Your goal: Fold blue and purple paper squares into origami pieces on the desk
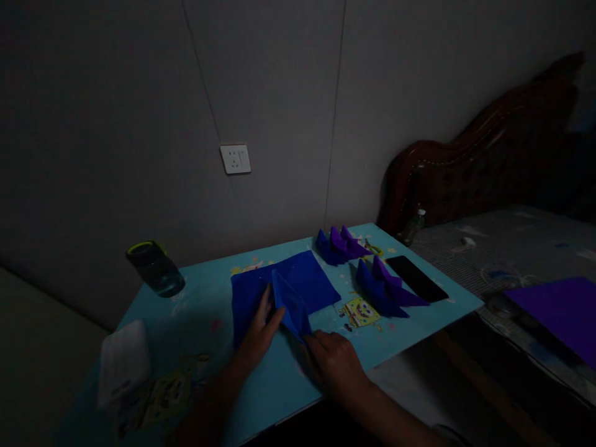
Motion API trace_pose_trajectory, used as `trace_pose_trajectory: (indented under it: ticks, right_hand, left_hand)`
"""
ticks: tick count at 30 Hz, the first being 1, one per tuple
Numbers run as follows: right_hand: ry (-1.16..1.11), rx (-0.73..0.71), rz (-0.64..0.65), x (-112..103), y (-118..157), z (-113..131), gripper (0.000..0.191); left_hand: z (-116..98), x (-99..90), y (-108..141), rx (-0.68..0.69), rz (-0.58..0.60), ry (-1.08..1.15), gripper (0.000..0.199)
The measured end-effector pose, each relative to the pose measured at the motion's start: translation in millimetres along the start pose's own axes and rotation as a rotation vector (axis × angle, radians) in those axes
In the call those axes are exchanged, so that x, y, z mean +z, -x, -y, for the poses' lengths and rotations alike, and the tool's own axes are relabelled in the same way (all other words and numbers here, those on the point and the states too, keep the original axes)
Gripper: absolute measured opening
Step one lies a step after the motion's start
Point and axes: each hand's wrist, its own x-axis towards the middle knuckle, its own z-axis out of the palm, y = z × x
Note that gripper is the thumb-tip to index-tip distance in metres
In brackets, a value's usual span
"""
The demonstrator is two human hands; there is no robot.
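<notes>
A folded blue paper piece [291, 307] stands tilted between my two hands, partly over a flat blue sheet [311, 279]. My left hand [263, 329] pinches its left side between thumb and fingers. At its lower right end, my right hand [333, 360] grips the edge with curled fingers. To the right stand folded paper boats: a dark blue one [379, 295] beside a purple one [395, 285], and behind them another blue one [328, 249] next to purple ones [347, 244].
The light blue table [205, 316] bears a dark cup [158, 270] at left, a white packet [123, 360] at front left, and a black phone [416, 278] at right. Beyond the right edge lie a bed with a purple sheet [559, 310] and a bottle [413, 226].
</notes>
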Motion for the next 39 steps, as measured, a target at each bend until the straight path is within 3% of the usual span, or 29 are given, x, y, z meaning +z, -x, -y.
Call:
trace_pose_trajectory:
  ticks: [3,5,9,13,20,23,25,27,29,34,37,39]
  right_hand:
    - [-0.036,0.128,-0.016,-12,18,-29,0.018]
    - [-0.056,0.243,-0.024,-22,32,-50,0.025]
    - [-0.095,0.459,-0.076,-36,57,-79,0.031]
    - [-0.075,0.545,-0.06,-38,62,-91,0.036]
    - [0.194,0.66,-0.025,-41,68,-92,0.045]
    - [0.305,0.574,-0.138,-43,82,-77,0.05]
    - [0.17,0.31,-0.239,-41,84,-63,0.044]
    - [-0.017,0.045,-0.248,-35,74,-49,0.037]
    - [-0.106,-0.056,-0.211,-27,50,-39,0.034]
    - [-0.053,0.039,-0.076,-1,-15,-42,0.035]
    - [-0.021,0.102,-0.015,11,-30,-57,0.039]
    - [0.008,0.142,0.001,20,-30,-65,0.042]
  left_hand:
    - [-5,0.8,-2,0.006,-0.008,-0.017,0.078]
    - [-8,-2.5,-5,0.08,-0.056,-0.123,0.065]
    - [-10,-16.7,-12,0.32,-0.113,-0.58,0.026]
    - [-8,-29.5,-17,0.549,-0.053,-0.9,0.018]
    - [-1,-46.1,-22,0.49,-0.035,-0.958,0.019]
    - [2,-50.3,-20,0.521,-0.049,-1.028,0.021]
    - [4,-51.1,-18,0.542,0.013,-1.247,0.026]
    - [6,-51.4,-15,0.519,0.073,-1.392,0.03]
    - [6,-52.3,-11,0.496,0.088,-1.44,0.031]
    - [-3,-55.6,8,0.452,0.103,-1.485,0.031]
    - [-13,-57.4,22,0.414,0.066,-1.522,0.032]
    - [-17,-58.8,30,0.364,-0.053,-1.539,0.034]
